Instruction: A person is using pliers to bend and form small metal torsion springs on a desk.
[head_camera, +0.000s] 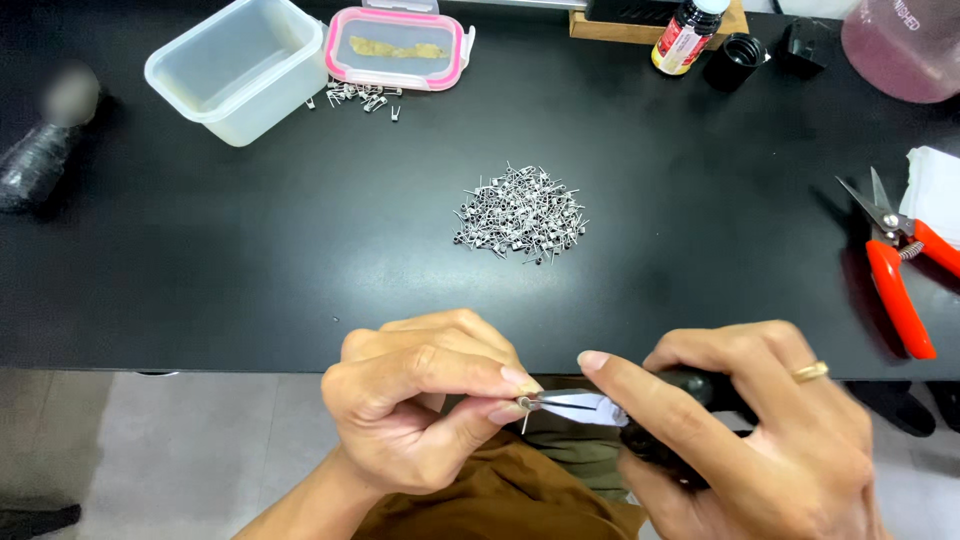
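1. A black tabletop (250, 250) is carrying a heap of wire coils (521, 215)
2. The left hand (420, 410) is pinching one small coil (524, 405) below the tabletop's near edge; the right hand (760, 430) is clasping black-handled pliers (590, 406), tips at the coil
3. A loose left grip is risking the coil dropping into the lap

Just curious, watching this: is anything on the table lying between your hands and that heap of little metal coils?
Nothing visible does. Only bare black table separates the left hand and right hand from the coil heap; the red cutters lie far right.
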